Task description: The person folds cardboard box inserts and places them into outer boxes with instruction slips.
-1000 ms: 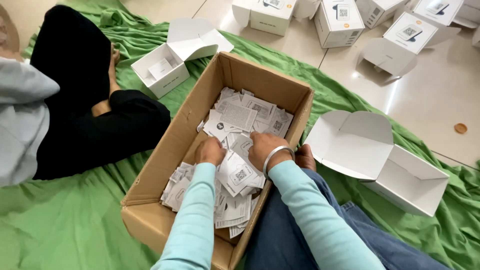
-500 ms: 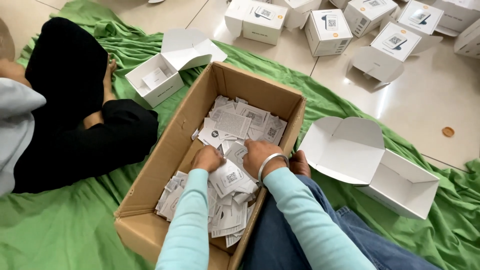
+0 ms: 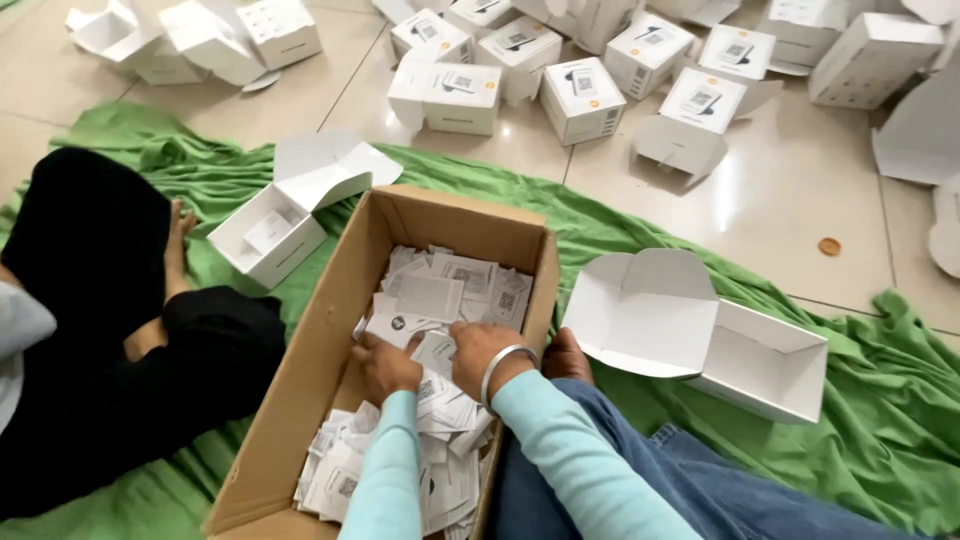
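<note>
Cardboard box [image 3: 300,400] on the green cloth [image 3: 880,400] holds loose white paper slips [image 3: 440,290]; since a second ago both hands have slid from mid-box toward its near end. Left hand [image 3: 388,365] and right hand [image 3: 480,350] press into the slips, grip hidden, so I cannot tell. An open white carton [image 3: 760,360] lies just right, leaving little elbow room there.

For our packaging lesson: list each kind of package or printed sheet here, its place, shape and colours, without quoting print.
Cardboard box: centre, brown, long, open.
Leaflets: inside it, white with dark print, under both hands.
Open carton: right, on green cloth, white, lid back.
Second open carton: left, white.
Closed cartons: tiled floor beyond, white cubes, dark pictures on top.
</note>
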